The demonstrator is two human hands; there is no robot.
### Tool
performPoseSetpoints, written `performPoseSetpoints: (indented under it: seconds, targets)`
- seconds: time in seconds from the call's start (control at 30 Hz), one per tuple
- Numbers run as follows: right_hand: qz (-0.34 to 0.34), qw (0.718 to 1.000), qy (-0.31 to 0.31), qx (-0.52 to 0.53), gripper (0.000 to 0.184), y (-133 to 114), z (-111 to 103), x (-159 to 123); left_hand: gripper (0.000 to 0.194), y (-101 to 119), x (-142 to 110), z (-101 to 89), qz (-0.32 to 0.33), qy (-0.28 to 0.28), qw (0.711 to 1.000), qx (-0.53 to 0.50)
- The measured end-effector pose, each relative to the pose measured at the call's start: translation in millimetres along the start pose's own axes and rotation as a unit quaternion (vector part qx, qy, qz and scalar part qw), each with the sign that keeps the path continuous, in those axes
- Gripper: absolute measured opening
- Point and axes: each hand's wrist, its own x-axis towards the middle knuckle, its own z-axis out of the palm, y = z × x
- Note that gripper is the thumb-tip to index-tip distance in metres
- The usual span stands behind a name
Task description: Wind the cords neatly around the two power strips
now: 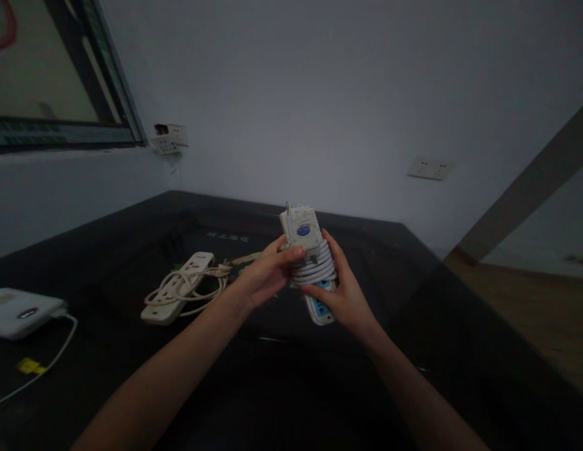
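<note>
Both hands hold a white power strip (322,316) up over a dark table, its cord (314,269) wound round it in several turns. My left hand (267,269) is closed on its left side, the thumb lying across a white block with a blue oval (304,232) at the upper end. From the right, my right hand (342,291) grips the wound cord and the strip's lower part, where blue sockets show. Left of my left hand lies a second power strip (171,294), a loose cord looped over it.
The dark table (282,388) has raised rims and meets the wall behind. A white device (23,313) with a cable and a yellow tag (31,366) lies at the left. Wall sockets (429,168) are at the right; more sockets (171,139) hang by the window.
</note>
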Motion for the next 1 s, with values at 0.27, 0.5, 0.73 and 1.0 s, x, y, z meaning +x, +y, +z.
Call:
performPoseSetpoints:
  seconds: [0.27,0.5,0.73,1.0]
  targets:
    - [0.014,1.0,-0.002,0.026,0.092,-4.4,4.5,-1.4,0.045,-1.2,-2.3,4.3,-0.013,0.019,1.0,0.005]
    - [0.127,0.989,0.066,0.038,0.086,9.1,-22.8,-36.5,0.051,-22.8,-0.4,13.7,-0.064,0.008,0.998,-0.013]
    - [0.246,0.943,0.216,-0.059,0.084,39.0,-98.8,-81.9,0.041,-55.0,-3.8,10.4,-0.151,-0.059,0.983,0.086]
    - [0.356,0.899,0.228,-0.114,0.078,71.1,-151.1,-104.1,0.027,-90.8,-7.5,6.2,-0.239,-0.121,0.948,0.17]
